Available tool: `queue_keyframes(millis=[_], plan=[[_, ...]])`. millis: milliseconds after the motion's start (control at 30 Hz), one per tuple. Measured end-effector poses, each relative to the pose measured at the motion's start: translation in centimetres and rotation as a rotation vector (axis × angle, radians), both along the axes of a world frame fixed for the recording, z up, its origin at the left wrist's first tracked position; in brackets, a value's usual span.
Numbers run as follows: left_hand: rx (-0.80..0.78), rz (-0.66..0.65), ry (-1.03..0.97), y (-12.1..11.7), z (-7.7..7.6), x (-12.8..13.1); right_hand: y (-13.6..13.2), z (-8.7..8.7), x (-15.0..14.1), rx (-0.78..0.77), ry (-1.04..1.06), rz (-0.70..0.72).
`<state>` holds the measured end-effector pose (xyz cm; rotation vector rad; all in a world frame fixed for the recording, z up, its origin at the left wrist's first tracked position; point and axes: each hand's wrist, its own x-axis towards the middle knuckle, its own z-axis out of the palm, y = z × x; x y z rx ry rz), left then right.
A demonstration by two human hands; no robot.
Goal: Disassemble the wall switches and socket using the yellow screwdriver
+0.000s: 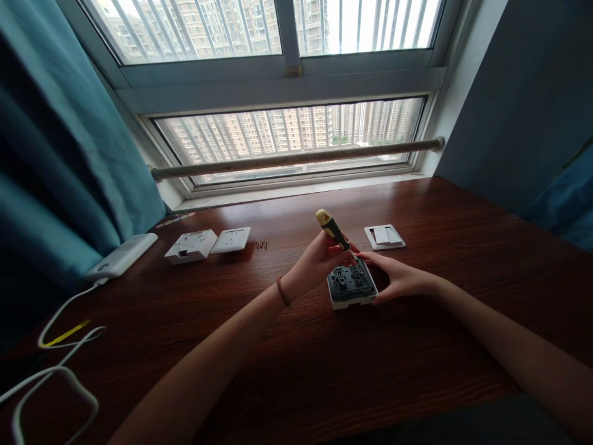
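My left hand (319, 258) is closed around a screwdriver (332, 228) with a yellow and black handle. The tool is tilted, its lower end down at the far side of a wall switch body (353, 285). This body has a dark inner mechanism and a white base, and it lies on the table. With thumb and fingers, my right hand (399, 275) grips the right side and far corner of the switch body. Beyond it lies a white switch cover (384, 237) with rocker buttons. The screwdriver's tip is hidden by my left fingers.
Left of my hands lie several small brass-coloured screws (262, 245), a white socket plate (231, 240) and a white mounting box (191, 246). A white power strip (123, 256) with a looping cable (69, 371) is at the far left. The window rail (296, 159) runs behind the table.
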<state>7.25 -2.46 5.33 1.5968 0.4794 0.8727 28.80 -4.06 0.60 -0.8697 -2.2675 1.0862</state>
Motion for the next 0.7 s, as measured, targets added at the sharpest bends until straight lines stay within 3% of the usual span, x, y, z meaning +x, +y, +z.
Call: queue_keyframes(millis=[233, 467, 567, 700], plan=[[0.011, 0.034, 0.027, 0.0, -0.2, -0.1, 0.0, -0.1, 0.1, -0.008, -0.003, -0.008], [0.097, 0.330, 0.175, -0.7, -0.3, 1.3, 0.0, -0.2, 0.3, -0.006, -0.021, -0.028], [0.114, 0.276, 0.165, -0.5, 0.5, 2.3, 0.0, -0.2, 0.3, -0.002, -0.027, -0.031], [-0.010, 0.112, 0.093, 0.0, 1.3, 2.9, 0.0, -0.3, 0.3, 0.025, -0.040, -0.043]])
